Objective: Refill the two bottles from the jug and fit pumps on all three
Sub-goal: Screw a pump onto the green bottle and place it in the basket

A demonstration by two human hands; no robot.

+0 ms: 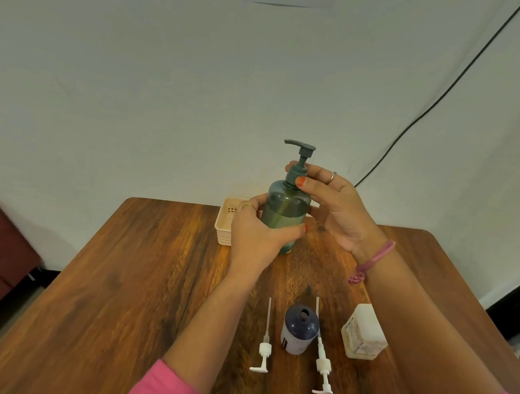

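left hand (258, 230) wraps translucent green plastic pump bottle (286, 211), steadying it at 12 o'clock on brown wooden surface (128, 265) | right hand (332, 200) pinches grey pump collar (296, 171), likely tightening | two white loose pumps (264, 347) wait at 6 o'clock

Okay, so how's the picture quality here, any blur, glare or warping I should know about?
Head view: wide-angle warping bends the table edges and the wall cable; lighting is soft and even with faint shadows; a mild sheen sits on the wood near the green bottle; the hands look sharp, the white jug slightly soft.
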